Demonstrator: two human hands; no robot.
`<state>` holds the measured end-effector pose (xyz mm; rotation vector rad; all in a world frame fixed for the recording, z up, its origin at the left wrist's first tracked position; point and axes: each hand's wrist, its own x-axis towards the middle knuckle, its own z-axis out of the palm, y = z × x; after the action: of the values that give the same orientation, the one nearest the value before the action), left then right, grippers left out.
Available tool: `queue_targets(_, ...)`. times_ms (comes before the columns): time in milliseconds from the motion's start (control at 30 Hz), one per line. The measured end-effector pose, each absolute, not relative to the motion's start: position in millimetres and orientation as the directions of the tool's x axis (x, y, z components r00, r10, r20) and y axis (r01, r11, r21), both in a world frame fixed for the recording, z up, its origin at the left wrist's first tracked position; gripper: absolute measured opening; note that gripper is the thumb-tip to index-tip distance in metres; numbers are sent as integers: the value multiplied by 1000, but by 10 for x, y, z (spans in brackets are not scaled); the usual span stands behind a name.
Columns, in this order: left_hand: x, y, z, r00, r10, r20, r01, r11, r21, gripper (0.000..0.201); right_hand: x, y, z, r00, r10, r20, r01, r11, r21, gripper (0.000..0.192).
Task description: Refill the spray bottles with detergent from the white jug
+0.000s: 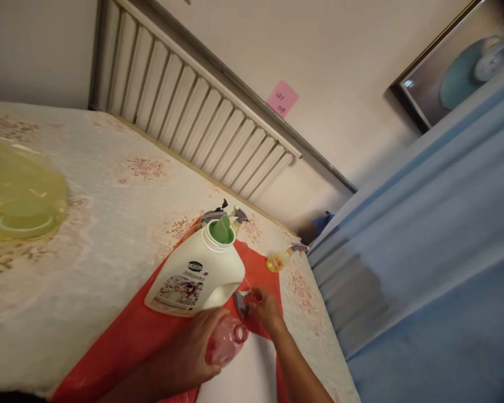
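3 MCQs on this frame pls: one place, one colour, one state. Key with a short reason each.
1. Where does the white jug stand?
A. on the red sheet
B. on the radiator
C. on the blue curtain

2. What colour is the small bottle in the left hand?
A. green
B. pink
C. black

3. What is the state of that pink bottle's neck?
A. capped with a white lid
B. sealed with tape
C. open, nothing on it

Key:
1 A: the jug's base rests on the red sheet spread over the floral cloth.
2 B: the bottle is see-through pink against the hand.
3 C: the round mouth shows bare, while the right hand holds a grey sprayer head beside it.
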<state>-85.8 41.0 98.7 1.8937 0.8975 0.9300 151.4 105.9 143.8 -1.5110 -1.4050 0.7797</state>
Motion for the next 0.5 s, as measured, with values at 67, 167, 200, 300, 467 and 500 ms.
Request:
queue_targets(67,-868,411,1004,475,843,253,238,-400,885,84,1527,996,1378,145,976,161,468,76,-881,34)
queue_targets(167,-888,409,1051,490,832,260,212,-403,891,81,1517,905,1311,128,972,196,525,101,-845,33)
queue_targets(200,-894,408,1062,495,827,267,201,-408,891,80,1507,878,1288,122,972,203,536,108,-837,31)
queue_targets(300,-908,408,1070,500,821,276,196,-417,887,80,1472,826,1228,108,971,211,549,119,-827,17)
queue_targets(467,-914,417,1064,509,825,244,209,-393,895,81,1500,852,1351,143,961,236,522,129,-843,20)
queue_targets(500,-913,417,1071,510,826,239,207,-387,898,81,1521,860,1427,157,958,241,512,129,-849,22)
